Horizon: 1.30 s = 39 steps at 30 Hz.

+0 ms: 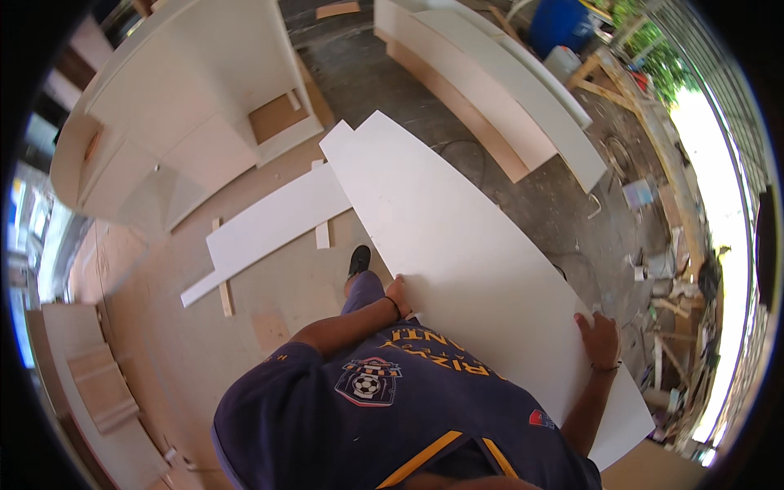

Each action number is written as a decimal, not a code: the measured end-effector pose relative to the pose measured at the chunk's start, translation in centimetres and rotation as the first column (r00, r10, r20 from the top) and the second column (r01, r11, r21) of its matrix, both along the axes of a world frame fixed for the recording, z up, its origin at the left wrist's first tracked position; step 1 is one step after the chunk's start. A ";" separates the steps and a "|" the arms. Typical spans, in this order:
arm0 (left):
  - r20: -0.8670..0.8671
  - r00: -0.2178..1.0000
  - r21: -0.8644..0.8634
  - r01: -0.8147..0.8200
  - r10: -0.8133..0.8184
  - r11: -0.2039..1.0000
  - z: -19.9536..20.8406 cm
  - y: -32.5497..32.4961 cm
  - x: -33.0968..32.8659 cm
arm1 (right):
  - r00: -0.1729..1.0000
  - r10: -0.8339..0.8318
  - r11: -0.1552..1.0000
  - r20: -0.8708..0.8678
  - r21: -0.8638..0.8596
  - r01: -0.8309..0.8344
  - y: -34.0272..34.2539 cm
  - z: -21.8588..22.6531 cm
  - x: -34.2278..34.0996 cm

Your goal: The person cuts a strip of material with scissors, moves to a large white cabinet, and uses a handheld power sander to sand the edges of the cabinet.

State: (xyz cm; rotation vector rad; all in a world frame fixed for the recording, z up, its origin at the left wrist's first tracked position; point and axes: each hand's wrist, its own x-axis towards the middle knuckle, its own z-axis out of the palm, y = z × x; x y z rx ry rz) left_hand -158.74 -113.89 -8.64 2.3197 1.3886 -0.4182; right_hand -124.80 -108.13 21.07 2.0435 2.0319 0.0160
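Workshop floor [192, 347], white cabinet [192, 82] far left.
Left hand [398, 297] clamps the white panel [465, 237] at left; right hand [601, 343] clamps its right edge.

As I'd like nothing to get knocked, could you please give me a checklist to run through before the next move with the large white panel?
1. Left hand on the large white panel: ok, at its left edge.
2. Right hand on it too: ok, at the opposite edge.
3. Panel apart from the notched white board on the floor: cannot tell; they overlap in view.
4. Panel apart from the long white box-like piece: ok, floor shows between them.
5. Both feet clear: cannot tell; only one black shoe shows, beside the panel.
6. Floor along the right side tidy: not ok, wood scraps lie about.
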 end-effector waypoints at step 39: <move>0.393 -0.378 -0.813 0.282 0.838 0.509 -7.5 60.5 -7.5 | 0.987 -0.150 0.948 -0.064 0.274 0.162 49.2 -7.0 -3.7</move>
